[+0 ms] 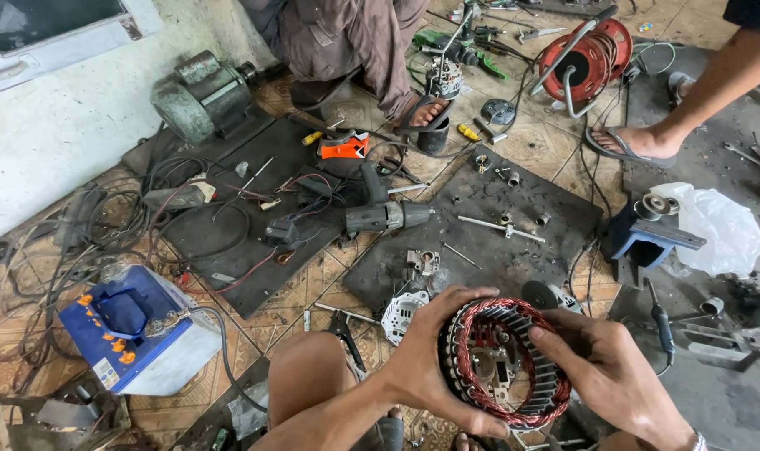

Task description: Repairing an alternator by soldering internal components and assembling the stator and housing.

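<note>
Both my hands hold a round alternator stator (507, 361), a dark laminated ring wound with red-brown copper wire, low in the middle of the view. My left hand (434, 351) grips its left rim with the fingers curled over the top. My right hand (598, 359) clasps the right rim, thumb laid on the windings. Through the ring's middle I see a metal part on the floor. My bare knee (309, 372) is just left of the hands.
A power drill (380, 213) and small parts lie on dark rubber mats (555, 213). A silver alternator housing (403, 316) lies by my left hand. A blue and white battery (133, 334) stands left. Two other people's feet (638, 142) rest at the back, near a red cable reel (584, 58).
</note>
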